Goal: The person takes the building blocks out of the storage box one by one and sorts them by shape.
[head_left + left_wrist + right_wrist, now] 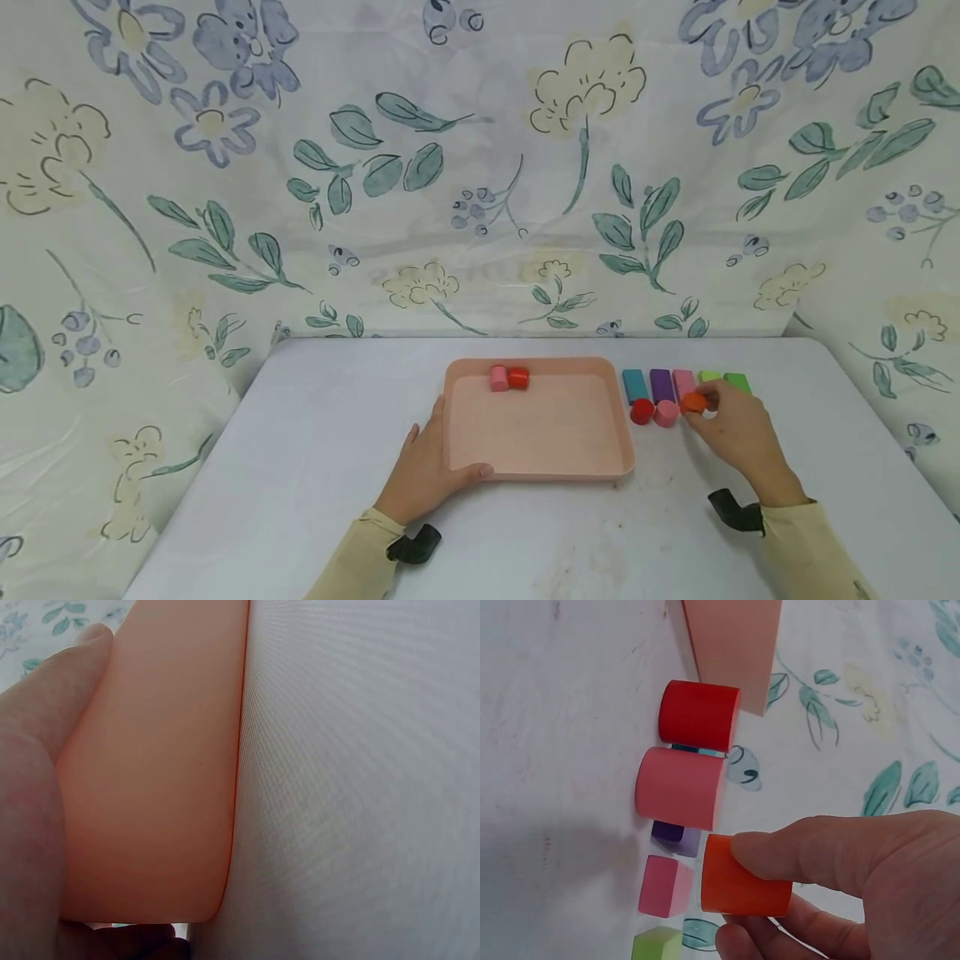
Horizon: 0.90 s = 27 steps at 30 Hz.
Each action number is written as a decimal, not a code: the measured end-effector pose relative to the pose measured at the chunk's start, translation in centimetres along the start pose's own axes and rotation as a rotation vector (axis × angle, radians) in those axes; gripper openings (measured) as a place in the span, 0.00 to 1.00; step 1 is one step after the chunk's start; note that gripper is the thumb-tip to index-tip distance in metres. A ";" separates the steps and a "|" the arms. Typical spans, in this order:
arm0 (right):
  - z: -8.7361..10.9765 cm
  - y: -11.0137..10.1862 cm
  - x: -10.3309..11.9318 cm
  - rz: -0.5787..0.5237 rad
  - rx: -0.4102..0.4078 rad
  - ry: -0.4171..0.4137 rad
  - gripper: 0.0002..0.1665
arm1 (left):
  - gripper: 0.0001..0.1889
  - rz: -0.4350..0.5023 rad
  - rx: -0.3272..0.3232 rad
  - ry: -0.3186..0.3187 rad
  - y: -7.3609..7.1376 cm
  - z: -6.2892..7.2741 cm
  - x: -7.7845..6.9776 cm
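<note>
Between thumb and fingers, my right hand (738, 429) pinches an orange cylinder block (744, 877), at the right of the tray. Just left of it stand a pink cylinder (681, 787) and a red cylinder (700, 715). My left hand (427, 467) grips the front left corner of the peach tray (540, 477), with its thumb at the front rim and its fingers along the left side. Inside the tray, near the back, a pink cylinder (498, 378) and a red cylinder (518, 378) lie side by side.
Behind the loose cylinders is a row of rectangular blocks: blue (634, 387), purple (662, 386), pink (684, 383), light green (709, 377) and green (738, 382). A flower-patterned cloth (480, 250) hangs behind the white table (315, 417).
</note>
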State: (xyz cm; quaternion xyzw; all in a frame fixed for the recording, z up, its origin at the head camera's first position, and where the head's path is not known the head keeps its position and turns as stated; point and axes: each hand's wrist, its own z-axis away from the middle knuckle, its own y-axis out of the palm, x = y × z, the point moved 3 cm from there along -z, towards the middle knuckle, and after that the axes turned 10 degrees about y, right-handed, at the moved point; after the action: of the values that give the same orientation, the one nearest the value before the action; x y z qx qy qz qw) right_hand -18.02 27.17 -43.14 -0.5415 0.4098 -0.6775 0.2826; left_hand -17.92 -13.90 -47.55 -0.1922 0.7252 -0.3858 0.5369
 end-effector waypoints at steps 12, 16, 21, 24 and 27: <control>-1.0 0.2 -0.7 0.014 0.051 0.046 0.28 | 0.67 -0.005 -0.004 -0.008 0.1 -0.3 0.0; -1.7 0.4 -0.9 0.010 0.085 0.065 0.27 | 0.67 -0.006 -0.004 -0.016 0.1 -0.5 -0.1; -2.6 0.6 -1.2 0.009 0.113 0.088 0.28 | 0.67 -0.006 -0.005 -0.024 0.2 -0.8 -0.2; -3.1 0.7 -1.4 0.019 0.110 0.083 0.28 | 0.67 -0.007 -0.006 -0.029 0.3 -0.9 -0.2; -3.4 0.7 -1.4 0.023 0.102 0.065 0.27 | 0.67 -0.005 -0.010 -0.035 0.4 -1.1 -0.2</control>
State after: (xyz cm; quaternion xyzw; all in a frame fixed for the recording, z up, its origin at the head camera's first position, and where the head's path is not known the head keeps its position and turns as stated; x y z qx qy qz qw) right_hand -20.93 28.86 -44.69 -0.4993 0.3901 -0.7114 0.3041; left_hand -18.79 -13.09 -47.57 -0.2035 0.7172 -0.3800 0.5475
